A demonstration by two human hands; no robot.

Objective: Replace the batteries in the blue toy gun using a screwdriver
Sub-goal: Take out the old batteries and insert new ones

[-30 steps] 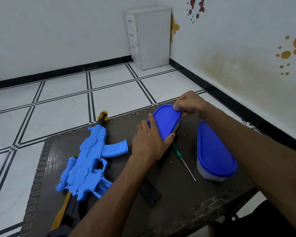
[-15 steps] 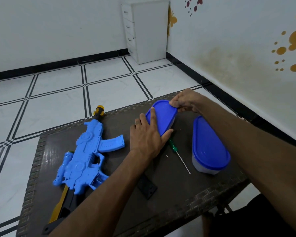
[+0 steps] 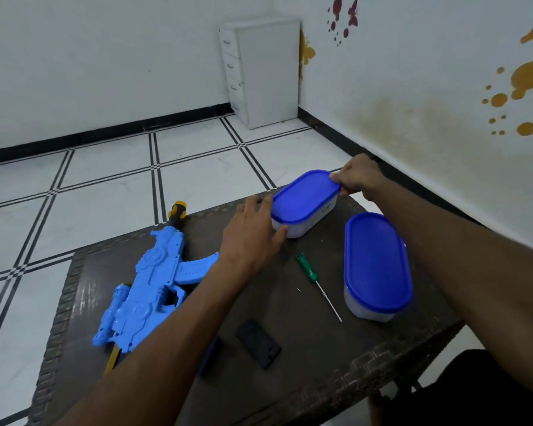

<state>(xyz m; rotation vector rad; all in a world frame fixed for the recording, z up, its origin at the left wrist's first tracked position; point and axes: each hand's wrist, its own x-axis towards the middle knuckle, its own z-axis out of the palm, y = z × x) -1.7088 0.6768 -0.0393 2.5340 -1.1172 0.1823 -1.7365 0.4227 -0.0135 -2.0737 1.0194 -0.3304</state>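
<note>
The blue toy gun [image 3: 150, 284] lies on the left of the dark wicker table [image 3: 336, 364], its yellow-and-black muzzle pointing away. A green-handled screwdriver [image 3: 316, 282] lies in the middle. A black battery cover [image 3: 258, 343] lies nearer me. At the far side stands a clear oval container with a blue lid [image 3: 303, 200]. My left hand [image 3: 253, 238] holds its near end, thumb against the wall. My right hand [image 3: 356, 178] pinches the lid's far edge.
A second blue-lidded oval container [image 3: 377, 265] stands to the right of the screwdriver. A white drawer cabinet [image 3: 260, 72] is in the room's far corner. Tiled floor surrounds the table on the left and beyond it.
The container now sits flat on the table with its side wall showing; earlier its lid appeared tilted up toward me. My left hand slid from the lid down to the container's near end.
</note>
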